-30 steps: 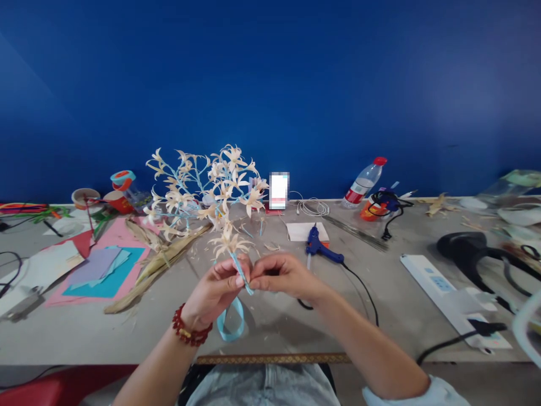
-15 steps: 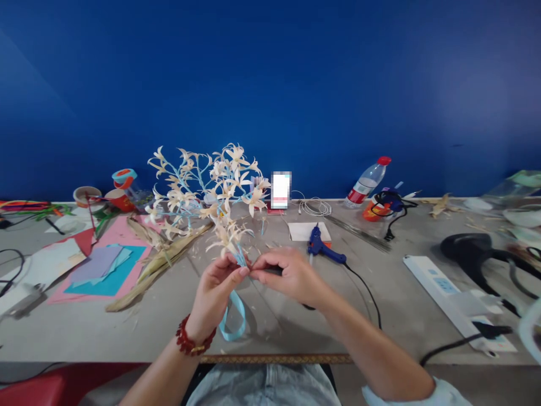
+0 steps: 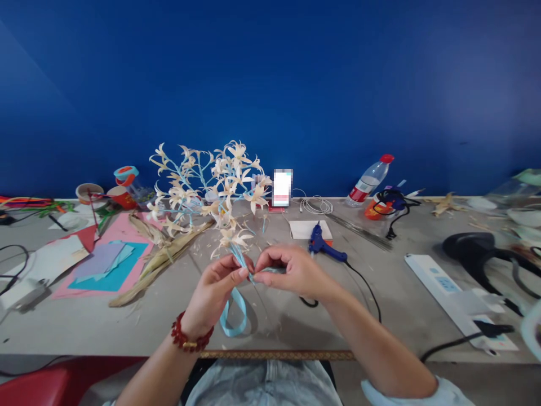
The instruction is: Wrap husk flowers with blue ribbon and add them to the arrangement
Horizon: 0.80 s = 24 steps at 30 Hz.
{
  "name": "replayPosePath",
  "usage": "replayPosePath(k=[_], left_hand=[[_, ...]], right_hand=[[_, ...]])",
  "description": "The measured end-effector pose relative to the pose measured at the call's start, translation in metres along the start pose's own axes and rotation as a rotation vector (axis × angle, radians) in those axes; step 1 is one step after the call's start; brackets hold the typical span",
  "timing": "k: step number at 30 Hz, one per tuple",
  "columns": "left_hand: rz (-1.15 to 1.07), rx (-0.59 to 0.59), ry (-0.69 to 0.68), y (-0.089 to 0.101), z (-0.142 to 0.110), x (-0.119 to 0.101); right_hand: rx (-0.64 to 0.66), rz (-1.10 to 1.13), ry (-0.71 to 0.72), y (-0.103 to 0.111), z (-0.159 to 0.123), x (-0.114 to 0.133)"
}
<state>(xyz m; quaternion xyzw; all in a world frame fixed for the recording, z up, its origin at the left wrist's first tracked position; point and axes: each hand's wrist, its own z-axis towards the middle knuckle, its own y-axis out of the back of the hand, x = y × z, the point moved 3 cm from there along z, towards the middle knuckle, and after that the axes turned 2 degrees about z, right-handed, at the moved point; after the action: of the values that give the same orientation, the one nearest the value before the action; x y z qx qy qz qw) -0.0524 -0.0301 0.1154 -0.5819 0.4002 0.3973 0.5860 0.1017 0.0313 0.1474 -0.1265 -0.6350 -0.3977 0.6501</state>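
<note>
My left hand (image 3: 224, 279), with a red bead bracelet at its wrist, pinches the light blue stem of a cream artificial flower (image 3: 232, 238) between thumb and fingers. The flower tilts up and away from me. Close beside it, my right hand (image 3: 291, 272) is closed at the stem's lower end, a bit of light blue strip showing in its fingers. A loop of light blue tape (image 3: 233, 332) hangs below my left hand. Behind stands a branching bunch of similar cream flowers (image 3: 226, 189) on blue-wrapped stems.
A blue glue gun (image 3: 325, 245) lies right of my hands, its cord trailing toward me. Farther right are a white power strip (image 3: 439, 293) and a leaning bottle (image 3: 369, 180). Dried husks (image 3: 164, 262) and coloured paper (image 3: 105, 276) lie left. A lit phone (image 3: 282, 189) stands at the back.
The flower head first tipped lower toward my left hand, then its stem came back into view more upright. My right hand stays at the stem's end, its fingers shifting slightly.
</note>
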Motion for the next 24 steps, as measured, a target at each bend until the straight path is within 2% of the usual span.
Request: replayPosePath(k=[5,10,13,15,19,22,24], left_hand=[[-0.138,0.066,0.015,-0.004,0.001,0.004],[-0.273,0.114,0.032,-0.008,0.002,0.007],[-0.329,0.121,0.011,-0.011,0.003,0.009],[-0.288,0.052,-0.029,-0.01,0.002,0.012],[-0.105,-0.167,-0.134,0.001,-0.002,0.019],[0.002,-0.226,-0.173,0.006,-0.004,0.02],[0.085,-0.232,-0.18,0.007,-0.005,0.018]], right_hand=[[0.063,0.19,-0.059,-0.003,0.002,-0.01],[0.151,0.319,-0.009,-0.008,0.004,-0.013],[0.148,0.382,0.027,-0.01,0.006,-0.014],[0.091,0.31,0.074,-0.009,0.006,-0.014],[-0.08,-0.06,0.221,-0.005,0.004,-0.005],[-0.11,-0.301,0.284,-0.008,0.0,0.002],[-0.092,-0.386,0.296,-0.009,-0.002,0.006]])
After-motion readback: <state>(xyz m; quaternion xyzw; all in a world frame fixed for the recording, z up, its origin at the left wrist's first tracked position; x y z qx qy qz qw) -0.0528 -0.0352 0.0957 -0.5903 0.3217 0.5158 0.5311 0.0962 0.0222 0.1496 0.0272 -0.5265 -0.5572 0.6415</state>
